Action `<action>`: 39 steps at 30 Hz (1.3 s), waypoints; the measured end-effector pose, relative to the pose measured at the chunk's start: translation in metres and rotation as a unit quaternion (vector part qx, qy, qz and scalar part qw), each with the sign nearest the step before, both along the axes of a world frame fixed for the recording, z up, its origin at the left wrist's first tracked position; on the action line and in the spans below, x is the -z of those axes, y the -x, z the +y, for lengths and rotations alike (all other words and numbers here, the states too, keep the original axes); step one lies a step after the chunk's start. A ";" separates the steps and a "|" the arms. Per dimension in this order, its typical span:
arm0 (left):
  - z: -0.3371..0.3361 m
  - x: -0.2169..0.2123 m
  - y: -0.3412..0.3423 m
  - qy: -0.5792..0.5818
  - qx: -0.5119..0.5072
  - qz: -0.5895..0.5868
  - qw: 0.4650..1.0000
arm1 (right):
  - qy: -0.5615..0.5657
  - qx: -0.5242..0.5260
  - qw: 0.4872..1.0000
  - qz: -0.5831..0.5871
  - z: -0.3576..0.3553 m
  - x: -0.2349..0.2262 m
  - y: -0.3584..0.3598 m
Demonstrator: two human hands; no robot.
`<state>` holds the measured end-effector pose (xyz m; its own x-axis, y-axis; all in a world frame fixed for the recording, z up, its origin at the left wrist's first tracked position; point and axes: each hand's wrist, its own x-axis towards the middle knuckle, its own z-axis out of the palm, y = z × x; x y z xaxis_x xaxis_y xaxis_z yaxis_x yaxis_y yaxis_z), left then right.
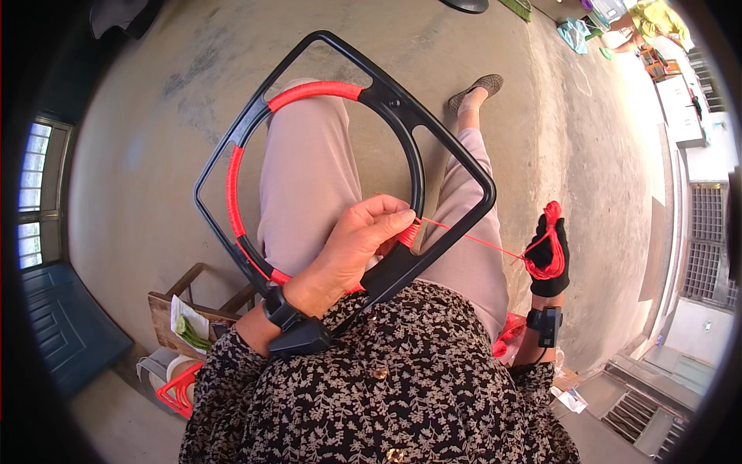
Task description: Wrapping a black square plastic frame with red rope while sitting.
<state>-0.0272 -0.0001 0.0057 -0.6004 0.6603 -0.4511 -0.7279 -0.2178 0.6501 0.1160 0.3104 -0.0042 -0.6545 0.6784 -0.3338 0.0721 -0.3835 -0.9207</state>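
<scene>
A black diamond-shaped frame with a round inner ring rests over my lap. Red cord wrapping covers several stretches of the ring, and bare black shows between them. With thumb and fingers closed, my left hand pinches the ring at its lower right, beside a short red coil. From there a thin red strand runs taut across the frame's side to my right hand. That hand wears a black glove and is closed around a looped red cord bundle, out to the right.
A wooden stool with a green vegetable on it stands at my left, near a red plastic item. Red material lies by my right hip. A blue door is at the left; a green broom lies at the far side.
</scene>
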 end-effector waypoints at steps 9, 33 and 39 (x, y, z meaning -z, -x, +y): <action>-0.002 0.001 0.002 0.002 0.005 0.023 1.000 | 0.069 -0.292 0.954 -0.025 -0.080 -0.008 0.072; -0.003 0.016 -0.002 -0.025 0.005 -0.024 0.999 | 0.286 -0.303 0.896 0.154 -0.137 -0.001 0.150; -0.001 -0.004 0.003 -0.046 0.036 -0.036 0.998 | 0.289 -0.133 0.939 0.133 -0.051 0.023 0.121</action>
